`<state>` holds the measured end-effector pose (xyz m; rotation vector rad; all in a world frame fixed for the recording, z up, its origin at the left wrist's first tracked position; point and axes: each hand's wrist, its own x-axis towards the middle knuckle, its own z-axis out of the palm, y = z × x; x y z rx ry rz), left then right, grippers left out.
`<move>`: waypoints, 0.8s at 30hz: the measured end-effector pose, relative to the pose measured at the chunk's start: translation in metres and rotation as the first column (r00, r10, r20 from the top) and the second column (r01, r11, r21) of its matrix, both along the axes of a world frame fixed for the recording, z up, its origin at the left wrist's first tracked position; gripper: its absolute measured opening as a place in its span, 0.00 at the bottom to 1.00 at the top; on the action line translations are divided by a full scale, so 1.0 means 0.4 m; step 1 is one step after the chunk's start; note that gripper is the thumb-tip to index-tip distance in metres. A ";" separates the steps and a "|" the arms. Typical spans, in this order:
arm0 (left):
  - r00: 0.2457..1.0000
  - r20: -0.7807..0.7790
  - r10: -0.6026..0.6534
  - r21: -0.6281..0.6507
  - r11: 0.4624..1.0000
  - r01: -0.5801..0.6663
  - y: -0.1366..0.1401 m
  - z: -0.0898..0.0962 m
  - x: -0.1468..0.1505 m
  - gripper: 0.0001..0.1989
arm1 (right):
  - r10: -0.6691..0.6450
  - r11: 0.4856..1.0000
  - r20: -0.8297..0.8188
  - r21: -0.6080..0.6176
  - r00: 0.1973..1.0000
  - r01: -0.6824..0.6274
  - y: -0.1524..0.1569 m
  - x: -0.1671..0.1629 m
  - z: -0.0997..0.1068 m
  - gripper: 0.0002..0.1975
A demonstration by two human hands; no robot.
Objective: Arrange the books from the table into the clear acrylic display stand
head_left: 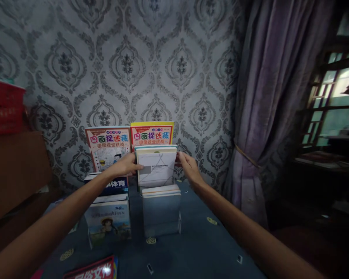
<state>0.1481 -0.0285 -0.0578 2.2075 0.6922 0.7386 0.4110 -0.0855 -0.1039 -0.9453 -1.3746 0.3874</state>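
Observation:
My left hand (125, 166) grips the left edge of an upright white book (159, 172), its thumb on the front cover. At the book's right edge is my right hand (189, 164), its fingers closed against the side. More book edges show just behind the white cover. Behind it leans a yellow-topped picture book (152, 133), partly covered. In front stands a group of books with a plain grey-blue front (162, 213). Left of this, a brown-edged picture book (107, 145) leans on the wall, partly hidden by my left hand.
On the dark table (192, 244) stand a dark blue book (116, 185) and a book with a girl on its cover (107, 221). A red book (90, 271) lies at the near edge. A red basket (6, 106) sits on a brown box (17, 170). A purple curtain (267, 97) hangs right.

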 end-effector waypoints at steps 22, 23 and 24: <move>0.996 0.014 -0.089 0.040 0.995 0.089 0.006 0.092 -0.054 0.29 | -0.745 0.667 0.606 0.685 0.278 0.294 -0.038 -0.119 0.102 0.11; 0.996 0.025 -0.084 0.037 0.996 0.083 0.009 0.089 -0.056 0.30 | -0.745 0.667 0.611 0.684 0.267 0.295 -0.040 -0.120 0.103 0.10; 0.997 0.029 -0.072 0.040 0.997 0.070 0.014 0.086 -0.056 0.31 | -0.744 0.668 0.614 0.683 0.261 0.296 -0.043 -0.121 0.103 0.09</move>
